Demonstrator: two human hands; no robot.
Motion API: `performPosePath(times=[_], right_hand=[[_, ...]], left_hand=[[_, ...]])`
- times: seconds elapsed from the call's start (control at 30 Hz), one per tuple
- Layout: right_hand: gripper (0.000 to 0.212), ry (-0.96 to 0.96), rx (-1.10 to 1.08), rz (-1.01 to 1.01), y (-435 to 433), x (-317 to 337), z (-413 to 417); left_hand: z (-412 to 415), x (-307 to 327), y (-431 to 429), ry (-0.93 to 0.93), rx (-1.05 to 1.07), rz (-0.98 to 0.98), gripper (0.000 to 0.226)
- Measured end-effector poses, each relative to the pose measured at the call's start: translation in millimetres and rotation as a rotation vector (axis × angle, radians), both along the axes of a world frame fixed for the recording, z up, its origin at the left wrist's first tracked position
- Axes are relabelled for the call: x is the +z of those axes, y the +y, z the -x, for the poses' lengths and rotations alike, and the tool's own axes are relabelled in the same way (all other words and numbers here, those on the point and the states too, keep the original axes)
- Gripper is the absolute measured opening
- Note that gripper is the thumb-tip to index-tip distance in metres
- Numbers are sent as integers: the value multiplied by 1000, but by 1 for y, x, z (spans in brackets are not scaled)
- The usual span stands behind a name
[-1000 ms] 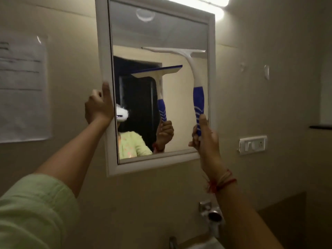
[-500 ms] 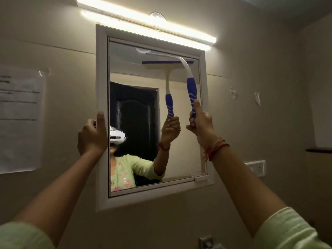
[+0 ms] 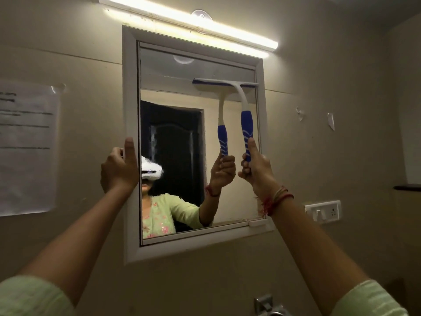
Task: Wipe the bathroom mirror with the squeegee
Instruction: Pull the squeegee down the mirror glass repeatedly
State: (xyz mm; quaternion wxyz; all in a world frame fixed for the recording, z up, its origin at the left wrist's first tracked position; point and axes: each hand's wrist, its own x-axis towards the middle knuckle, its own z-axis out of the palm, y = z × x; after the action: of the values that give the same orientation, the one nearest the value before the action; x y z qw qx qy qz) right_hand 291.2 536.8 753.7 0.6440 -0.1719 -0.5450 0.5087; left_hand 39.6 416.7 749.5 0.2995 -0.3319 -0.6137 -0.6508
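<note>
Head view: right hand (image 3: pixel 257 169) fisted on squeegee (image 3: pixel 247 131) handle, blade flat against upper-right mirror (image 3: pixel 173 133); left hand (image 3: pixel 119 169) curled, bracing frame; best drawn straight down under even pressure, overlapping the cleared strip.

left hand (image 3: pixel 119 169): raised, thumb up | right hand (image 3: pixel 256 168): raised, fingers closed
</note>
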Motion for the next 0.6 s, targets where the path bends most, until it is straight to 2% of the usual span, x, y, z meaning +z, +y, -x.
performPosePath(times=[0.23,0.47,0.6], right_hand=[[42,23,11,-32,-2,26,-3],[45,-19,100,75,12,-45,-8],[42,-2,100,63,12,-39,-13]], left_hand=[[-1,1,-1,1,-2,9,56],[0,0,1,-1,-11,2,56],[1,0,2,-3,6,8,57]])
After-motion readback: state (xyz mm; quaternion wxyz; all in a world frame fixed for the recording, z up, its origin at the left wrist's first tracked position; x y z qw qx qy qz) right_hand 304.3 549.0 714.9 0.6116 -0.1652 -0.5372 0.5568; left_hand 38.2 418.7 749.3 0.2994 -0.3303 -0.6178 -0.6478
